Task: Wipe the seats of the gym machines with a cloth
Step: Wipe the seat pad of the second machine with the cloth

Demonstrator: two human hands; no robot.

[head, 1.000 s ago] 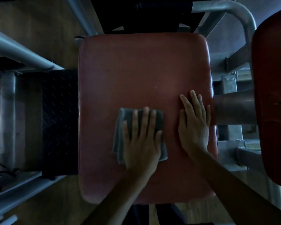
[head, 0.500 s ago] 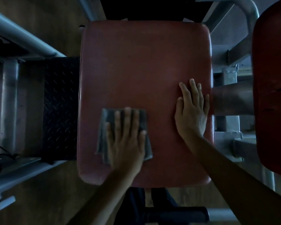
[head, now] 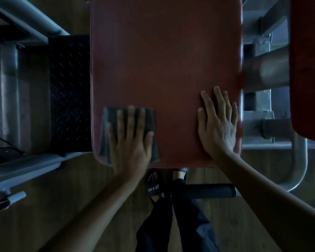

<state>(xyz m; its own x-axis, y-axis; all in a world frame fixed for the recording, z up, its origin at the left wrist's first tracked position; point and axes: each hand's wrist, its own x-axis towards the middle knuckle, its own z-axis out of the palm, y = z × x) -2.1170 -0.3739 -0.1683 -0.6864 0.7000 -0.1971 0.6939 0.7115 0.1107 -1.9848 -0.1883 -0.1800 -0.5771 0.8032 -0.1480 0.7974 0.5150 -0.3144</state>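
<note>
The seat [head: 164, 60] looks like smooth, dull red vinyl; the cloth [head: 105, 135] soft grey fabric; the frame [head: 9, 99] painted metal; the plate [head: 69, 91] embossed.

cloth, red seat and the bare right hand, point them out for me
cloth [head: 106, 131], head view, grey left edge beside the fingers
red seat [head: 164, 70], head view, bare middle of the pad
right hand [head: 218, 128], head view, back of the hand
</note>
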